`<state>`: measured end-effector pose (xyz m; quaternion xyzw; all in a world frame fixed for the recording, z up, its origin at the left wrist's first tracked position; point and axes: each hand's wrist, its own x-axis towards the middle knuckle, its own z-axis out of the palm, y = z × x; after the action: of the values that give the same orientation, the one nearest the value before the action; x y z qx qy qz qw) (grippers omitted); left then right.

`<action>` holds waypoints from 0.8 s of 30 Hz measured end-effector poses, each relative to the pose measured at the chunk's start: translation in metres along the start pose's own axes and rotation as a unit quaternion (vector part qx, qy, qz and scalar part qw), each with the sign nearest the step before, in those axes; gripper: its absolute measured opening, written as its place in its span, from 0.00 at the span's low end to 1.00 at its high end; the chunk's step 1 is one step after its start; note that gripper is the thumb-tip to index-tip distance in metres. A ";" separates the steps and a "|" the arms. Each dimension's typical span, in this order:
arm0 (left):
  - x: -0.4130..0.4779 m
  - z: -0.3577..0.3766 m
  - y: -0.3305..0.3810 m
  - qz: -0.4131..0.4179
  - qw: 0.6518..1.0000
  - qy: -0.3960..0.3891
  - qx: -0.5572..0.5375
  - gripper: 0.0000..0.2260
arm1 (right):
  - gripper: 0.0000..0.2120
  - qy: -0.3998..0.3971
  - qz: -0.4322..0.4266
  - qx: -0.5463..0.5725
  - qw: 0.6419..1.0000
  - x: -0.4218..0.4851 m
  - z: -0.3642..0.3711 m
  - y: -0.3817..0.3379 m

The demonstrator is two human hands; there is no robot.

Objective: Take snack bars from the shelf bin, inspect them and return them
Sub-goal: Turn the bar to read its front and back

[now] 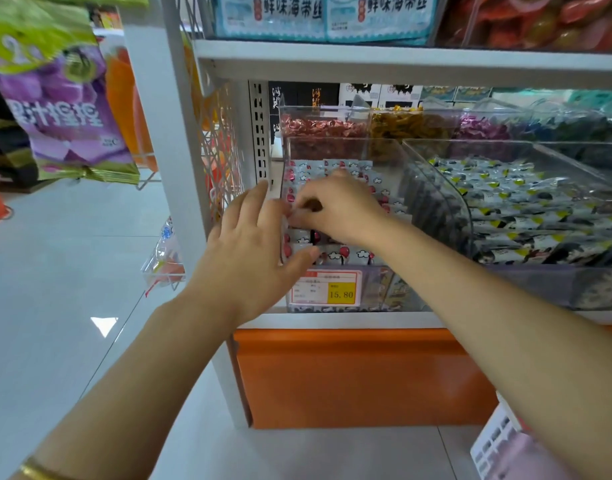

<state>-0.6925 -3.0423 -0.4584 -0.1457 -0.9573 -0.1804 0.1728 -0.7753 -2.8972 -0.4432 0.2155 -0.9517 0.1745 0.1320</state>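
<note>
- Your right hand (339, 209) sits curled, knuckles up, just left of the frame's centre. Its fingertips dip into the stack and seem to pinch the end of one wrapper, though the hand hides that bar, so I cannot tell how firm the hold is.
- Your left hand (249, 247) lies spread and flat beside it, fingers straight. The thumb rests at the bin's front left corner, I judge to steady the bin or hold back neighbouring bars while the right hand works.
- The pale blue foil-wrapped snack bars printed with red balloons and white clouds (346, 253) stand packed in rows under both hands. That tight packing is likely why you need a fingertip pinch.
- They fill the clear plastic shelf bin (380, 289), whose low front lets you reach in from above.
- A white and yellow paper price label (327, 287) sits on the bin's front, below your left thumb.
- At right of frame, a second clear bin of black, white and yellow wrapped snacks (526, 209) lies just beside, parted by a curved clear wall.
- Purple and green hanging snack bags (62, 112) fill the upper left.
</note>
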 end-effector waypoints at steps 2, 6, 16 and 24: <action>0.002 -0.001 -0.001 -0.015 1.000 -0.012 -0.007 0.37 | 0.09 -0.033 -0.040 -0.080 0.995 0.000 0.003 0.004; 0.007 0.002 -0.005 -0.041 0.997 -0.059 -0.005 0.37 | 0.13 -0.082 -0.012 -0.032 0.996 0.010 -0.003 0.005; 0.011 0.002 -0.007 -0.036 0.998 -0.049 -0.019 0.29 | 0.05 -0.030 0.023 -0.075 0.996 0.038 0.006 0.004; 0.008 -0.001 -0.008 -0.042 0.998 -0.036 -0.010 0.26 | 0.06 0.170 0.046 0.254 0.951 0.014 -0.025 -0.004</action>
<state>-0.7017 -3.0479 -0.4572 -0.1140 -0.9662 -0.1920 0.1290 -0.7816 -2.8965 -0.4152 0.1655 -0.8481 0.4505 0.2244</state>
